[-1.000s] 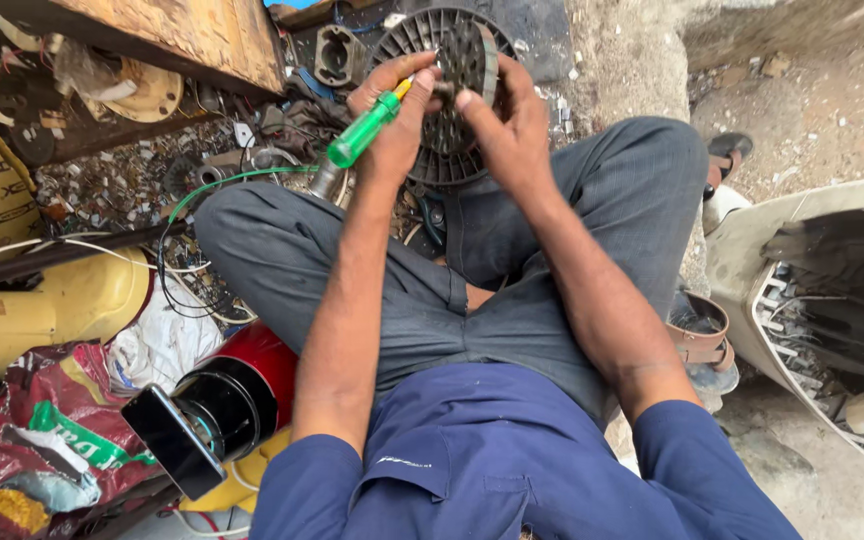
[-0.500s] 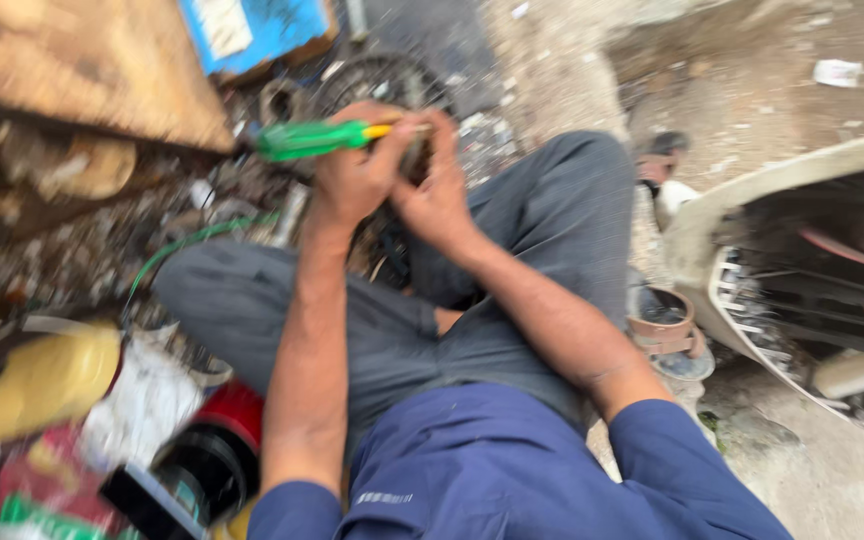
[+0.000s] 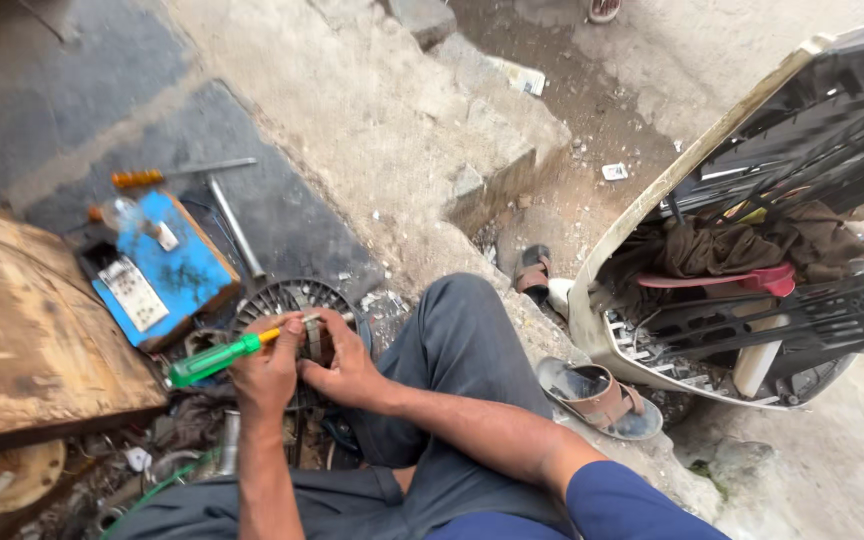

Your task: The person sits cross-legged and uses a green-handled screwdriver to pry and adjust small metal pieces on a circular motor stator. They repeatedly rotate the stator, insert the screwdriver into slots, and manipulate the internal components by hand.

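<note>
Seated person working with both hands on a round fan guard amid workshop clutter.

From largest to smallest: at three o'clock a tilted cream plastic appliance shell (image 3: 652,200) with dark ribbed panels; at nine o'clock a worn wooden board (image 3: 32,330); beside it a flat blue metal box (image 3: 187,265); at centre the round dark slotted fan guard (image 3: 287,297) — the left hand (image 3: 267,370) is closed round a green-handled screwdriver (image 3: 214,360), its tip toward the guard, while the right hand (image 3: 347,365) — fingers curled — pinches a small metal part (image 3: 314,335) on the guard's near edge.
</note>
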### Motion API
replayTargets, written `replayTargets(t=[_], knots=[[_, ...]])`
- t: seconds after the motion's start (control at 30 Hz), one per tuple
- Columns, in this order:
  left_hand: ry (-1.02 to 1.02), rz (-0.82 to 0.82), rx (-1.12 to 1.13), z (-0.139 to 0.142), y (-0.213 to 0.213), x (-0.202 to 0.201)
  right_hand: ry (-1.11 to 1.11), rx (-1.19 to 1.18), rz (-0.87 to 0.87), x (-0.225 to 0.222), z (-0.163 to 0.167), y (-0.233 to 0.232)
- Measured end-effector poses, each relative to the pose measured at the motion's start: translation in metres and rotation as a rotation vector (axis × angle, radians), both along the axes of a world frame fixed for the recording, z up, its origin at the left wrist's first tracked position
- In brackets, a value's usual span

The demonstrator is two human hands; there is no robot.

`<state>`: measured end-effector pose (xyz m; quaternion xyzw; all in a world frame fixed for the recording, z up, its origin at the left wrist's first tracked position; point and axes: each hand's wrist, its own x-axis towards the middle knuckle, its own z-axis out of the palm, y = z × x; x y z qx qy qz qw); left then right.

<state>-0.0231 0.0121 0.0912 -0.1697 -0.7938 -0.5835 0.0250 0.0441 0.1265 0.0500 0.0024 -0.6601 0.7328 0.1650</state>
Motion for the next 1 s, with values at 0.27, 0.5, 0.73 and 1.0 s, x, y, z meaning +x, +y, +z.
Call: replayTargets(t=[0.27, 0.5, 0.73, 1.0], knots=[[0.005, -0.005, -0.174, 0.025, -0.003, -0.008, -0.063, -0.115, 0.083, 0.0, -0.007, 0.001], [-0.174, 0.141, 0.105, 0.028, -0.091, 0.004, -0.084, -0.022, 0.087, -0.002, -0.009, 0.005], [-0.212, 0.273, 0.084, -0.004, -0.17, 0.034, -0.085, -0.067, -0.017, -0.007, -0.025, 0.024], [-0.261, 0.282, 0.538, -0.004, -0.161, 0.049, -0.034, -0.231, -0.072, 0.018, -0.043, 0.03]])
